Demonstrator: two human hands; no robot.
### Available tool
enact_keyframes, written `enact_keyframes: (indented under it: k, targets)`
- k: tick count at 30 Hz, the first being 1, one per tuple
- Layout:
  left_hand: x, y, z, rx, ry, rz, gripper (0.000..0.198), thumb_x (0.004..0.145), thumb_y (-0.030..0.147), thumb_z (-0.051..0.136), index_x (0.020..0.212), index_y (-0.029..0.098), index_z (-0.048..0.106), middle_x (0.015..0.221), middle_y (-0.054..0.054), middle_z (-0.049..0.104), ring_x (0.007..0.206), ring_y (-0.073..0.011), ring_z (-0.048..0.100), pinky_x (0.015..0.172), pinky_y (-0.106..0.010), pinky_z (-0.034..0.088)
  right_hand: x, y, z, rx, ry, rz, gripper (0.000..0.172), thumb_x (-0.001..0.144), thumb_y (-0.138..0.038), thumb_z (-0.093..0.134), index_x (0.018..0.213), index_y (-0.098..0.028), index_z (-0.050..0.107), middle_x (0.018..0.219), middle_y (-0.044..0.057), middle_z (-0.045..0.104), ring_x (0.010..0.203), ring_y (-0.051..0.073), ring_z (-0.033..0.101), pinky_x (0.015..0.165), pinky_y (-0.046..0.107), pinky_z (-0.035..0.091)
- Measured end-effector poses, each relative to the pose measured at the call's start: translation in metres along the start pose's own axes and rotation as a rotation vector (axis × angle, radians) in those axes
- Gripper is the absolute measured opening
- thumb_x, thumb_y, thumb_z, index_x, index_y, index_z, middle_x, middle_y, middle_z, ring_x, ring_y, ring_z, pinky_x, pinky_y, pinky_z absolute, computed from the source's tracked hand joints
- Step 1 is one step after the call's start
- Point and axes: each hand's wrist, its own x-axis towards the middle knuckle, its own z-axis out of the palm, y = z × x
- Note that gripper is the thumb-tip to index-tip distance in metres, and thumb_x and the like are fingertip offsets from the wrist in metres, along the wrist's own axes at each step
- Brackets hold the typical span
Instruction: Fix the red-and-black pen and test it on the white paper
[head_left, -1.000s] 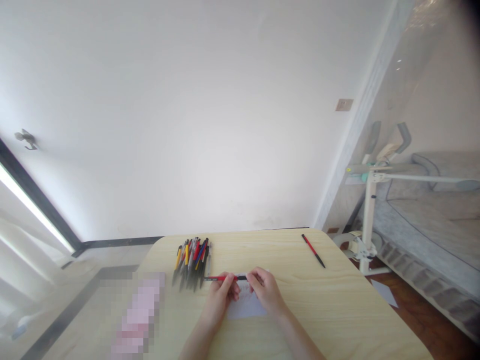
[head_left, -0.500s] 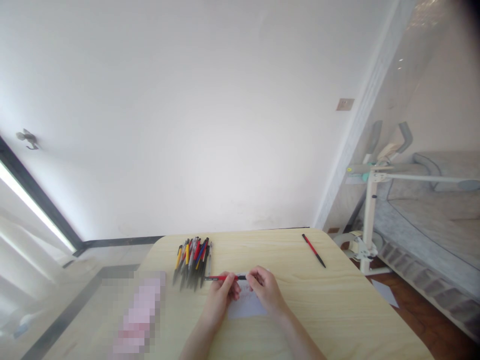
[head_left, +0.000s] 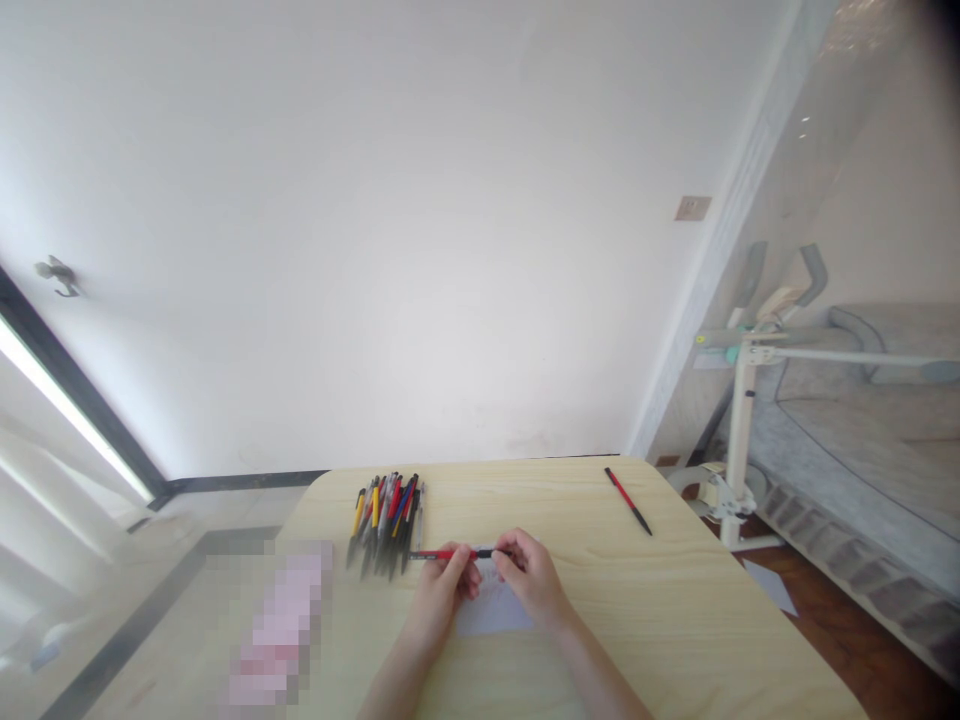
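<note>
Though bare wall (head_left: 375,250) takes most of the view, the table (head_left: 675,620) fills the lower part, pale wood with rounded corners. On it, near the person, lies a sheet (head_left: 491,612) of white paper, partly under the hands. Faint marks may be on it, but it is too small to tell. Over the sheet's far edge the left hand (head_left: 442,595) and right hand (head_left: 534,585) meet, each grip closed on the pen (head_left: 450,554): the left pinches the red barrel about midway, the right pinches the black end. The pen is held level just above the table, its free end pointing left toward the heap (head_left: 386,512) of pens. That heap lies loose on the wood with no cup or box around it, its yellow, red, blue and black barrels roughly side by side. Well apart, toward the far right corner, a spare pen (head_left: 628,501), red and black, lies alone. I judge the held pen light, stiff and smooth, apt to roll if set down, and thin enough to crack if bent. The barrel's middle gives the surest hold, with fingertips on opposite sides.
</note>
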Motion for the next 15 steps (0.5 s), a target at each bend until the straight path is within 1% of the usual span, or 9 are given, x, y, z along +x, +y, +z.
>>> enact_keyframes:
  k: [5, 11, 15]
  targets:
    - [0.0, 0.0001, -0.0004, 0.009, -0.001, 0.004, 0.027, 0.075, 0.041, 0.057, 0.07, 0.015, 0.053, 0.053, 0.001, 0.056, 0.046, -0.0102, 0.049, 0.048, -0.022, 0.035, -0.0002, 0.0001, -0.0001, 0.008, -0.004, 0.001, 0.02, 0.075, -0.037, 0.055, 0.076, -0.017, 0.051, 0.058, -0.003, 0.05, 0.051, 0.012, 0.049, 0.05, 0.023, 0.04]
    - [-0.0006, 0.0006, 0.0001, 0.009, 0.008, 0.001, 0.027, 0.075, 0.042, 0.057, 0.07, 0.015, 0.054, 0.053, 0.002, 0.056, 0.047, -0.0102, 0.049, 0.048, -0.022, 0.036, -0.0009, 0.0006, -0.0002, 0.026, -0.025, -0.025, 0.01, 0.074, -0.027, 0.053, 0.078, -0.018, 0.048, 0.06, -0.003, 0.049, 0.054, 0.011, 0.048, 0.05, 0.021, 0.039]
    - [-0.0008, 0.0023, 0.0015, 0.001, 0.037, -0.016, 0.029, 0.071, 0.044, 0.06, 0.067, 0.015, 0.053, 0.053, 0.002, 0.056, 0.045, -0.0099, 0.049, 0.047, -0.022, 0.036, -0.001, -0.0016, 0.0, 0.033, -0.053, -0.012, 0.01, 0.072, -0.024, 0.054, 0.077, -0.018, 0.048, 0.064, -0.002, 0.051, 0.057, 0.012, 0.05, 0.051, 0.021, 0.039]
